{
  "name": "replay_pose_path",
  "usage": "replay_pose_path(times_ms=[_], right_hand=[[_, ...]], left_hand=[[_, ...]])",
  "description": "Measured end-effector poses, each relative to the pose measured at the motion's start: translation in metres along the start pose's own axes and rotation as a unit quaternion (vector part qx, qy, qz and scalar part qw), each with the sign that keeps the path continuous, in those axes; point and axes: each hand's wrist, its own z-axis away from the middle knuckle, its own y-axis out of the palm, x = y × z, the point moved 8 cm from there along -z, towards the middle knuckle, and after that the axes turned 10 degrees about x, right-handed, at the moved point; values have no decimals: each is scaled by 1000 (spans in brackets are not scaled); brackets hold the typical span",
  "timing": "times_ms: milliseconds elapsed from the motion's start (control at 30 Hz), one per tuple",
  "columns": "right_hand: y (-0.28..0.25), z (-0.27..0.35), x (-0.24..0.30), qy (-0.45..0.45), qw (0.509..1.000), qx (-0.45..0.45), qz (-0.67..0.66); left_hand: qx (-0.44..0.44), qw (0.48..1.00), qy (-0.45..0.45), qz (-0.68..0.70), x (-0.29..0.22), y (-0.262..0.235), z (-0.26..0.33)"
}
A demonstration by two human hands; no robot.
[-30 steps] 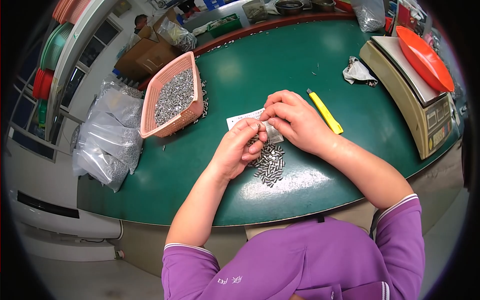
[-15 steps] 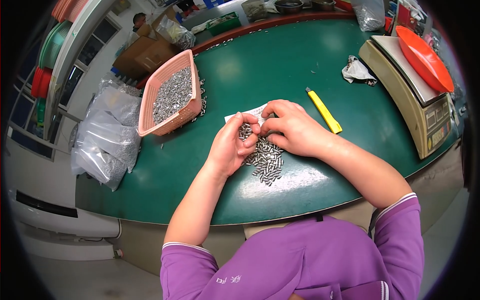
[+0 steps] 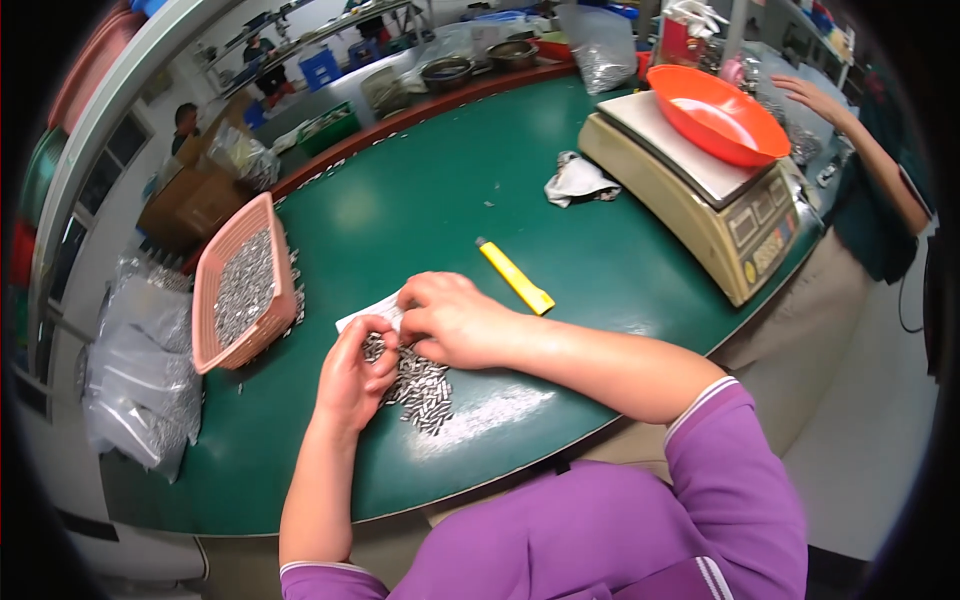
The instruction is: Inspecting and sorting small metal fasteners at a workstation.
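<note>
A loose pile of small shiny metal pins [image 3: 426, 398] lies on the green table, partly covered by my hands. At its left edge my left hand [image 3: 352, 378] is curled, thumb and fingertips drawn together. My right hand [image 3: 452, 322] comes over the far side of the pile, its fingers bent down and meeting the left fingertips. Whatever is between the fingers is too small and too hidden to name. A white printed paper slip [image 3: 366, 312] sticks out behind the hands. Beyond my right hand lies a yellow utility knife [image 3: 517, 277].
A pink plastic basket [image 3: 208, 325] full of metal pins stands at left, beside filled clear bags [image 3: 145, 370]. To the right are a crumpled white cloth [image 3: 578, 180] and a beige weighing scale [image 3: 660, 190] bearing an orange-red dish [image 3: 735, 118]. Another person's arm [image 3: 875, 160] reaches in beyond.
The view has swung to the right, so the table's things sit further left in it. Another person's arm has come into view at right. My hands stay together at the pile.
</note>
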Motion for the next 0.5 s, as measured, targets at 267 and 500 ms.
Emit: replay_pose_path(times_ms=[267,500], right_hand=[[-5,2,-6,11,999,-27,-25],[-36,-5,12,12,982,-85,-167]], left_hand=[[-9,1000,6,-14,1,0,-4],[-3,999,-27,-40,1,8,4]])
